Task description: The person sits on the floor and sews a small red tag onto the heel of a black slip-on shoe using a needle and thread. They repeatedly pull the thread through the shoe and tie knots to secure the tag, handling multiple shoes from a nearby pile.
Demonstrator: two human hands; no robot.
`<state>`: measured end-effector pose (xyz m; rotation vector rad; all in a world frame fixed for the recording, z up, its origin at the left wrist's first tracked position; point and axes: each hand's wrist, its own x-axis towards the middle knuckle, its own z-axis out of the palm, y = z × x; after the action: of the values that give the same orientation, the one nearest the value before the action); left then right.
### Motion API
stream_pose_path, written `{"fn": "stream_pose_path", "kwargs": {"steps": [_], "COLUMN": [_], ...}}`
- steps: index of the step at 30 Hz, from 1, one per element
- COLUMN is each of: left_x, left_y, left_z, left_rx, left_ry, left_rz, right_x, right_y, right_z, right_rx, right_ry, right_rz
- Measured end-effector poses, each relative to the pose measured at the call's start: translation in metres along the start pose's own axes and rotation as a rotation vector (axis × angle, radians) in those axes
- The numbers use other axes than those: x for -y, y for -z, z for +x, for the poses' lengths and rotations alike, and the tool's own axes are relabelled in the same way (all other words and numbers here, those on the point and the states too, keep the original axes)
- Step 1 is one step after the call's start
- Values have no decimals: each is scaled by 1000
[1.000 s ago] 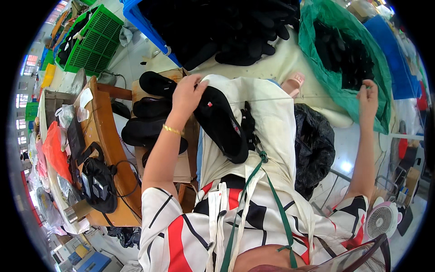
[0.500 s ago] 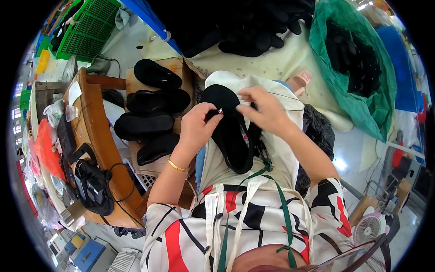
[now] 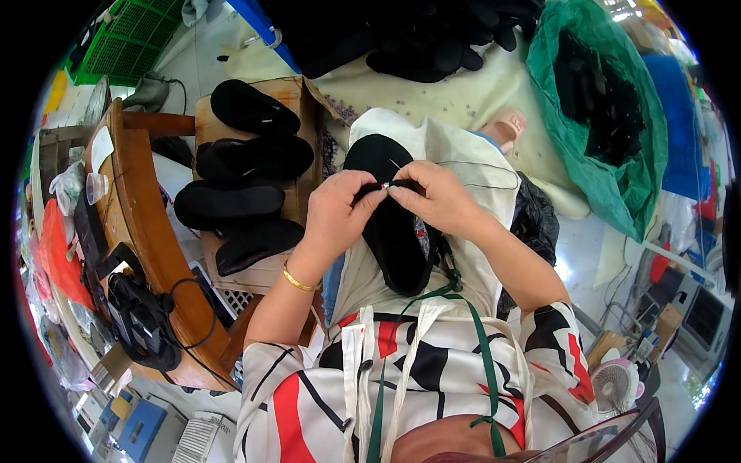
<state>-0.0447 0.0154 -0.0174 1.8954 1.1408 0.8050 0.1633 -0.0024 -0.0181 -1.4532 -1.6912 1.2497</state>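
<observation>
A black slipper [image 3: 401,251] lies on my apron-covered lap, its toe pointing away from me and its opening toward me. My left hand [image 3: 340,208] pinches the edge of the slipper's upper, next to a tiny red-and-white tag. From the other side my right hand [image 3: 438,199] is closed on the same edge, its thumb and fingertips meeting the left ones at the tag. A thin pale sliver, like a needle or thread, stands up by the right fingertips; I cannot tell which. Patterned lining shows inside the slipper.
Several black slippers [image 3: 243,158] lie on a cardboard box [image 3: 305,166] at my left, beside a wooden table [image 3: 154,231]. Ahead is a heap of black slippers [image 3: 417,38]. A green sack [image 3: 540,100] of black pieces stands at the far right, a black plastic bag [image 3: 536,220] by my lap.
My right hand has come in from the right and closed on the slipper's edge beside the left fingertips. The left hand keeps its pinch. The view has shifted slightly.
</observation>
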Motion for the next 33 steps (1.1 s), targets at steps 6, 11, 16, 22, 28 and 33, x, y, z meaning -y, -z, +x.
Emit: {"fn": "stream_pose_path", "kwargs": {"steps": [6,11,16,22,28,33], "left_x": [-1,-12,-25,-28,-22,-13], "left_y": [1,-4,-1,-11,-13,-18], "left_z": [10,8,-3,-2,3,-1], "left_rx": [0,-155,5,45,32,-16], "left_ry": [277,-116,-133,-48,-14,-50], "left_rz": [-27,288,400,472,424,478], "right_x": [4,17,13,-12,18,20], "right_y": [6,22,35,25,-28,-41], "right_z": [-16,-39,-46,-13,-6,-16], "right_rx": [75,27,-50,-485,-510,-321], "right_ry": [60,122,198,300,290,83], "right_rz": [-280,-592,-879,-767,720,1339]}}
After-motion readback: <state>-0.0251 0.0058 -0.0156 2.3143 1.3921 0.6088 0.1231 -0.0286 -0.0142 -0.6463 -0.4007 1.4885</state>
